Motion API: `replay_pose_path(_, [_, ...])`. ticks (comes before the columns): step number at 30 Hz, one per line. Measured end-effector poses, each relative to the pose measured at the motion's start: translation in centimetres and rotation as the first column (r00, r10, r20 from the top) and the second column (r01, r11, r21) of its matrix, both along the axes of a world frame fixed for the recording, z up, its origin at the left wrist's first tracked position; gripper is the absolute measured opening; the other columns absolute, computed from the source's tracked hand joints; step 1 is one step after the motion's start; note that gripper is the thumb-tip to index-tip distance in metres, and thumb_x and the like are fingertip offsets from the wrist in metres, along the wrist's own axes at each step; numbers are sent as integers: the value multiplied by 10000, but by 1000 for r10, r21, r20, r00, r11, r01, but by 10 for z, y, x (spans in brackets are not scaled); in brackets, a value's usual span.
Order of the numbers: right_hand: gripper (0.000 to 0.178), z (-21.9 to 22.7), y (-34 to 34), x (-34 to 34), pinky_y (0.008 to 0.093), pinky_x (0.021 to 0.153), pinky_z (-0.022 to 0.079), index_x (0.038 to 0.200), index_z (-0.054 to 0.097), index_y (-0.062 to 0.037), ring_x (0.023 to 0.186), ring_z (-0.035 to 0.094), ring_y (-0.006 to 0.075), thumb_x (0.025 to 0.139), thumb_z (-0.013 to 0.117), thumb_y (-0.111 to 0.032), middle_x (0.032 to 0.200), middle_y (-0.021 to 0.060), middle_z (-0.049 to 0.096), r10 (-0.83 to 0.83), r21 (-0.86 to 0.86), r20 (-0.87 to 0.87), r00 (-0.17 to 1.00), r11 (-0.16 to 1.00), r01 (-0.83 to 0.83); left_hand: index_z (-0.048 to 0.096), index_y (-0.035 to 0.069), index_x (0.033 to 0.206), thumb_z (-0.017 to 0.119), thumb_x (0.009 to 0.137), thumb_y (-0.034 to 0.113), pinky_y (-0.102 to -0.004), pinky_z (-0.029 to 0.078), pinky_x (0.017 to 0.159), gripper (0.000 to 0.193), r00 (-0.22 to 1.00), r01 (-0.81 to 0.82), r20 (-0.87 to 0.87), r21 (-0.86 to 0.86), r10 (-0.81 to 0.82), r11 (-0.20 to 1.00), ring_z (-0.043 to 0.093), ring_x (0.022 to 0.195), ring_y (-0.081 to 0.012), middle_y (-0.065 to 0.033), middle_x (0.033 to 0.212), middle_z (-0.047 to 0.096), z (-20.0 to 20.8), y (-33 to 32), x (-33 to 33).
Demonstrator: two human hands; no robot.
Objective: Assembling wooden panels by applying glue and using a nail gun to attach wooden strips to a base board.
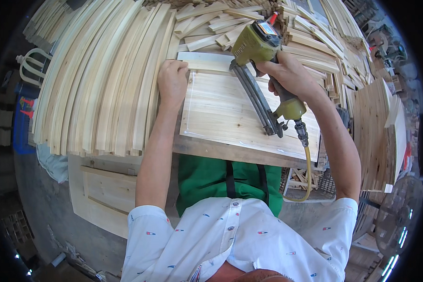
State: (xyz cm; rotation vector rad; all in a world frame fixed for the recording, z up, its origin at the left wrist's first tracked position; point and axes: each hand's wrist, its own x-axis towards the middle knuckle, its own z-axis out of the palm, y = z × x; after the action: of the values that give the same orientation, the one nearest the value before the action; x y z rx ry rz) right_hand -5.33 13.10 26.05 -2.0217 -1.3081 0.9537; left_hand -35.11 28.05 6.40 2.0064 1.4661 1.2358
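"Where does the panel lie?"

"The pale, rectangular wooden panel [221,105] lies flat by the near edge of the brown wooden worktop [221,149], and a narrow band of that edge shows in front of it. A thin white line [191,103] runs down the panel's left side, and more white marks follow its near side."

"And the left hand?"

"The left hand [173,82] is at the panel's far left corner, its fingers curled and drawn together on the left end of a pale, flat wooden strip [207,61]. That strip lies along the panel's far side. The fingertips are hidden, so I can't tell how they sit beneath it."

"What does the right hand have?"

"The right hand [291,75] is wrapped around the dark grip of an olive-green nail gun with a long black magazine [253,44]. Whether a finger presses the trigger, I can't tell. The nail gun's nose is at the strip's right part; contact isn't clear. The magazine slants over the panel toward the worktop's near edge, and a yellow air hose [309,171] hangs from the handle's end, past that edge."

"What stands around them?"

"Left of the panel, a broad row of long, pale wooden strips [94,75]. Beyond its far side, a jumbled heap of short, pale wooden pieces [211,26]. Well to the right, an upright stack of pale wooden boards [371,136]."
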Motion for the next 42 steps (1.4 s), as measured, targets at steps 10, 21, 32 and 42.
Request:
replay_pose_path(10, [324, -22, 72, -46, 290, 468, 512, 924, 601, 103, 519, 616, 149, 868, 599, -216, 721, 107, 620, 260, -59, -46, 965, 963, -262, 695, -5, 877, 672, 804, 29, -344, 504, 773, 84, 990, 98, 102, -28, -94, 995, 639, 864, -283, -139, 909, 643, -3, -9, 73])
replay_pose_path(21, [302, -20, 87, -43, 265, 466, 499, 923, 582, 44, 521, 605, 118, 877, 584, -255, 641, 65, 588, 250, -1, -12, 968, 968, -250, 692, -11, 836, 664, 776, 9, -385, 507, 778, 69, 994, 85, 59, 69, -89, 994, 635, 847, -317, -156, 884, 641, 18, 8, 79])
replay_pose_path(32, [310, -14, 79, -10, 264, 487, 485, 930, 582, 26, 532, 584, 108, 882, 582, -281, 660, 49, 576, 188, 114, -97, 977, 978, -176, 693, -3, 829, 657, 797, 62, -394, 499, 783, 81, 997, 2, -76, 137, 9, 991, 630, 863, -326, -164, 897, 643, 52, 35, 36])
replay_pose_path(42, [288, 5, 49, 38, 253, 526, 482, 961, 582, 8, 578, 577, 88, 890, 605, -271, 781, 40, 623, 121, 85, -75, 990, 990, -114, 695, 1, 845, 664, 794, 61, -381, 494, 782, 85, 990, -43, -125, 192, 68, 980, 625, 869, -320, -156, 893, 644, 90, 41, 8])
